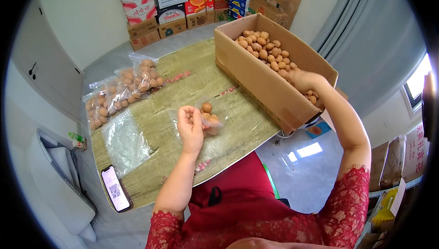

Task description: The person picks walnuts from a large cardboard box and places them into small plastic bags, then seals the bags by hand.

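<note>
My left hand (190, 125) pinches the rim of a clear plastic bag (222, 106) above the table, its mouth spread to the right. Several walnuts (206, 107) lie inside that bag. Over to the right, my right hand (301, 79) reaches into a long cardboard box (253, 81) among a heap of loose walnuts (263, 54). Its fingertips are hidden by walnuts and the box wall, so whether it grips any is not visible. At the table's far left stand several filled zip bags of walnuts (125, 84) in an overlapping row.
Flat clear bags (125, 142) lie left of my left hand. A phone (116, 189) showing a printed-style code rests at the table's near left corner. Stacked cartons (171, 14) line the far wall. The wood-patterned table (192, 70) ends close before my lap.
</note>
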Motion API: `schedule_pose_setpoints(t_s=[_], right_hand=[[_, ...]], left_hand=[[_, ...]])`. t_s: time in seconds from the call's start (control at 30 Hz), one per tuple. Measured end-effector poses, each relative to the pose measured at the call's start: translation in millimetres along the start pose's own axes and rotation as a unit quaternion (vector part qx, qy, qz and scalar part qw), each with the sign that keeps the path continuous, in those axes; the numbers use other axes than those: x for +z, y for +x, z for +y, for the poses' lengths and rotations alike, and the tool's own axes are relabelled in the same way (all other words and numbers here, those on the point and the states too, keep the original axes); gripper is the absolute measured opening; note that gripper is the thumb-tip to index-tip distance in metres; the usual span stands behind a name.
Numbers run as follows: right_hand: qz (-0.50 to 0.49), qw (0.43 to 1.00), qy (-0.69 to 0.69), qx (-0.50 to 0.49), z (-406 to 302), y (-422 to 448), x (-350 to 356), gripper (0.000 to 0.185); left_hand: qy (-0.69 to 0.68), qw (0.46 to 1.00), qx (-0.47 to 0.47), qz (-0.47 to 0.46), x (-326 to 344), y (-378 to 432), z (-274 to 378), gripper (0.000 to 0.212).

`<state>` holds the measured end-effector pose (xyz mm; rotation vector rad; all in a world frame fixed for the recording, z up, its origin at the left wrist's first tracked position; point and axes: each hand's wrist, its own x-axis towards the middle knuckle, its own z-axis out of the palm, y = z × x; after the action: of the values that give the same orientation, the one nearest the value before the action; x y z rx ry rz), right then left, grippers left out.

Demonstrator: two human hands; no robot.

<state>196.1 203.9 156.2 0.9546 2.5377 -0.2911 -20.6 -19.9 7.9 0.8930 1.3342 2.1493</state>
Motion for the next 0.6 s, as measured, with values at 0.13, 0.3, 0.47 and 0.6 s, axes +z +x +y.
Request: schedule_pose_setpoints(t_s=[0.13, 0.3, 0.47, 0.6], right_hand=[[-0.126, 0.991, 0.022, 0.047, -16.1, 4.2, 8.6, 0.046], [-0.142, 0.986, 0.066, 0.055, -15.1, 16.0, 16.9, 0.045], [-0.143, 0.982, 0.1, 0.074, -6.1, 14.1, 24.3, 0.044], [-0.142, 0.98, 0.119, 0.078, -6.9, 14.7, 24.8, 0.044]], left_hand=[[0.03, 0.999, 0.023, -0.006, -1.3, -0.9, 1.7, 0.01], [0.181, 0.97, 0.159, 0.007, -14.1, 7.3, -13.9, 0.002], [0.246, 0.967, 0.054, -0.027, -4.4, 3.5, 12.2, 0.018], [0.321, 0.939, 0.112, -0.055, -21.1, 9.3, -4.2, 0.021]])
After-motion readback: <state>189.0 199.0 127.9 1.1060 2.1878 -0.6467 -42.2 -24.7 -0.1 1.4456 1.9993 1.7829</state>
